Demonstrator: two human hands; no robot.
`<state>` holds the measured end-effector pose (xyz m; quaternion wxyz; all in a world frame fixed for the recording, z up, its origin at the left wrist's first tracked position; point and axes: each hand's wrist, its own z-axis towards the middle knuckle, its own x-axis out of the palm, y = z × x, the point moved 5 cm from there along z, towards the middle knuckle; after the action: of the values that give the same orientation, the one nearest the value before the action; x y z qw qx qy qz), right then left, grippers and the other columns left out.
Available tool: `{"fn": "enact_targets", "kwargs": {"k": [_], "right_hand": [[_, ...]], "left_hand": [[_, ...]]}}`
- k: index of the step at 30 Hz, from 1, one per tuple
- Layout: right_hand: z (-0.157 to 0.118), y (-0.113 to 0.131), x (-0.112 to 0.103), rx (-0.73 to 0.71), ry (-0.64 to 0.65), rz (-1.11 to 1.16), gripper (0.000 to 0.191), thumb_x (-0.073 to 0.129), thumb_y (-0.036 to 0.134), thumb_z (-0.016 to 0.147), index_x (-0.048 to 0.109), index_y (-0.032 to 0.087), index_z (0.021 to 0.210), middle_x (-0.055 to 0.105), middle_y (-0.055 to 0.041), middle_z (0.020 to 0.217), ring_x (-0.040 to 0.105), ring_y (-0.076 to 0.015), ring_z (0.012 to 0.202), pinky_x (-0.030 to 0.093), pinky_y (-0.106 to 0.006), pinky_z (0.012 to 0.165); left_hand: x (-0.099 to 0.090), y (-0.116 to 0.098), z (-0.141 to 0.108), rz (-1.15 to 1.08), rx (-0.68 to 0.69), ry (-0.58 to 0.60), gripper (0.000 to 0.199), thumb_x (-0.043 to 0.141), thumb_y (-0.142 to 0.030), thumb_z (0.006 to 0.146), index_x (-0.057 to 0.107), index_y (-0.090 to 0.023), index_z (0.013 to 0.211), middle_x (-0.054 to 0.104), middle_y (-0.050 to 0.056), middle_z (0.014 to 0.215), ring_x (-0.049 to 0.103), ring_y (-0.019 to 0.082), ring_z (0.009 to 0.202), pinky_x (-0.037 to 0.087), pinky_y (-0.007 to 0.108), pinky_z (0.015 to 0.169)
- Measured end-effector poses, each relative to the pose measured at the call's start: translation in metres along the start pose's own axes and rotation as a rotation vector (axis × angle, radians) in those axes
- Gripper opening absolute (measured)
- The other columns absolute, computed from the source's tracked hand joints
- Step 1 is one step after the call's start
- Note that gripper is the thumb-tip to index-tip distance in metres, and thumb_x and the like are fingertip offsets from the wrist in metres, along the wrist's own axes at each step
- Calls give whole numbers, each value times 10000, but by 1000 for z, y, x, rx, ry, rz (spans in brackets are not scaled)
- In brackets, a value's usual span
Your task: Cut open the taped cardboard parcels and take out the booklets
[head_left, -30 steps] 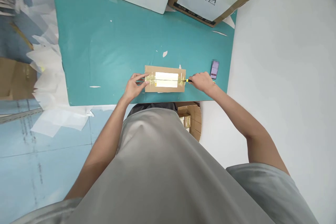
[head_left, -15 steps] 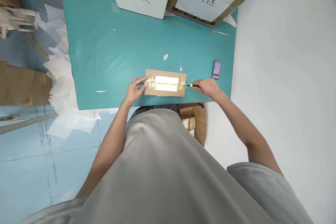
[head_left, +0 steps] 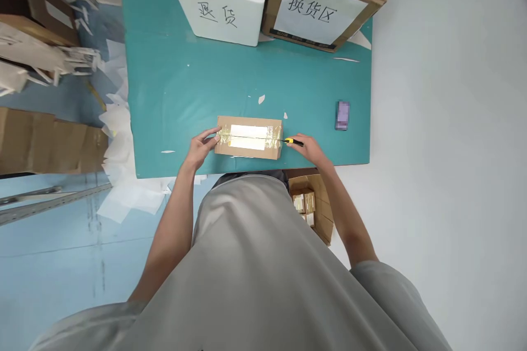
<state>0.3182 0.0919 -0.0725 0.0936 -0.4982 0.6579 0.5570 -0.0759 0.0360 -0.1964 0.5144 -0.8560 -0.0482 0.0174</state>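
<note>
A small brown cardboard box (head_left: 224, 151) lies flat near the front edge of the table, with a white label (head_left: 248, 137) and shiny clear tape on top. A dark line runs lengthwise across the label and tape. My left hand (head_left: 200, 149) grips the box's left end, fingers at its upper corner and thumb lower down. In my right hand (head_left: 309, 148) is a yellow and black utility knife (head_left: 293, 142). Its thin tip points left and touches or nearly touches the box's right end.
The green table (head_left: 185, 98) bears a phone (head_left: 342, 115), paper scraps, a white foam box (head_left: 230, 16) of goods and a larger carton (head_left: 321, 13) with a handwritten sheet. Below the front edge stands an open carton (head_left: 323, 214) of small boxes. Loose paper (head_left: 127, 192) hangs at the left.
The box has slid slightly left on the table, with my left hand still on it. My right hand and the utility knife have moved left too. The camera view has shifted.
</note>
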Motion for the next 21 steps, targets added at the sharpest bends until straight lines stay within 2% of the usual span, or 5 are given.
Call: {"fn": "enact_targets", "kwargs": {"k": [4,9,13,17,21], "right_hand": [[5,-8,21,29,-81,321,476,646,616,958,803,204,1138,765,-59,1079,672,-240,1000,509,-322,893],[-3,-37,50,256,-318,636,581,681,735,833,777,186,996,718,-30,868,643,-188,804,523,-308,793],[-4,-23,93,382,-325,833,628,796,704,717,773,181,1063,738,-23,906,598,-142,676,505,-284,686],[-4,2,106,466,-393,841,638,793,703,697,777,162,1033,680,0,748,587,-151,622,475,-283,622],[-16,6,63,446,-544,744,632,781,707,717,780,162,1035,679,-5,752,592,-153,619,481,-290,610]], "left_hand": [[-17,7,2,-9,-21,-77,785,861,-654,725,726,-246,1382,693,135,1449,706,267,1167,631,361,882],[-42,22,0,7,-10,-187,794,801,-714,721,698,-271,1371,668,148,1484,691,264,1224,626,364,860],[-49,30,-5,38,7,-214,791,743,-759,742,675,-266,1356,703,152,1411,702,251,1174,620,358,836],[-37,29,-5,35,15,-195,783,746,-730,744,645,-238,1344,698,157,1374,688,244,1139,610,344,808],[12,31,6,90,80,-68,714,750,-652,733,631,-200,1273,746,131,1151,699,253,1081,599,409,880]]}}
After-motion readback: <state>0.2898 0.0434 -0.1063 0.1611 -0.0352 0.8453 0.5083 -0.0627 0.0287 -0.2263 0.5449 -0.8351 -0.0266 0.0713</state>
